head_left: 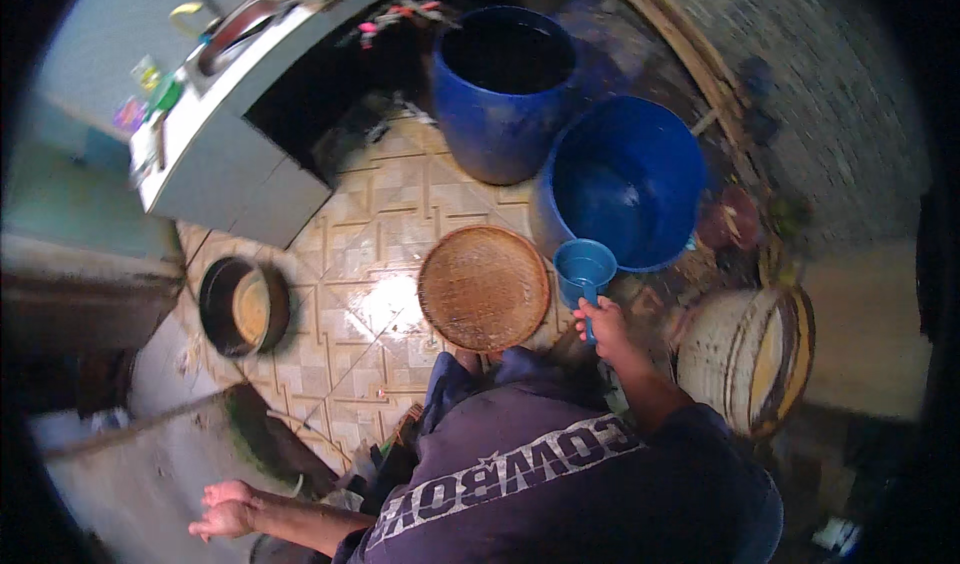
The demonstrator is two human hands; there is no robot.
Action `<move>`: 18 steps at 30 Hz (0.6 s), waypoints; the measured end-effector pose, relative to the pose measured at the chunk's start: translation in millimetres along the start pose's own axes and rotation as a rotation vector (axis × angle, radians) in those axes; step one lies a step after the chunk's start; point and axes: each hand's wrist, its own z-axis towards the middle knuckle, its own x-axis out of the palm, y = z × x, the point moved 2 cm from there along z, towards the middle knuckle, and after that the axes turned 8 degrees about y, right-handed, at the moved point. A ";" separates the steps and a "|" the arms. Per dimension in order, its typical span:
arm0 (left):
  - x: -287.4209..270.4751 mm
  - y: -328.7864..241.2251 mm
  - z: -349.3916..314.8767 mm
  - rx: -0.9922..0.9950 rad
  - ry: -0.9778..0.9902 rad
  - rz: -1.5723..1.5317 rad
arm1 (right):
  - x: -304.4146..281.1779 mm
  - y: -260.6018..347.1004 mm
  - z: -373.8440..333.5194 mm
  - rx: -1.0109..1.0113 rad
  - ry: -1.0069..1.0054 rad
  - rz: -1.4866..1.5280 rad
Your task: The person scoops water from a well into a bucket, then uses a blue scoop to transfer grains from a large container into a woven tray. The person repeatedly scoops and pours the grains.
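Note:
My right hand (605, 326) is closed around the handle of a blue water dipper (584, 264), held upright beside the front blue tub. What looks like water shows inside the dipper. To its left, a round woven tray (484, 289) lies on the tiles in front of my legs. My left hand (228, 510) reaches out to the lower left, fingers loosely bent and a little apart, with nothing in it. That hand is slightly blurred.
A large blue tub (690, 179) and a blue barrel (480, 134) stand ahead. On the right is a pale, stained drum (735, 354). A dark round pot (275, 314) sits on the wet tiles at left, below a white counter (235, 179). A brick wall rises on the right.

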 end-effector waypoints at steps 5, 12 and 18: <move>71.0 103.5 -24.7 -0.219 0.361 0.030 | -43.4 -44.9 -71.6 0.009 -0.195 0.211; 56.0 236.3 -132.2 -0.606 0.789 0.594 | -46.8 -94.6 -129.5 0.071 -0.356 0.315; -42.7 306.5 -206.4 -0.921 1.287 0.864 | -60.0 -100.6 -170.5 -0.166 -0.684 0.117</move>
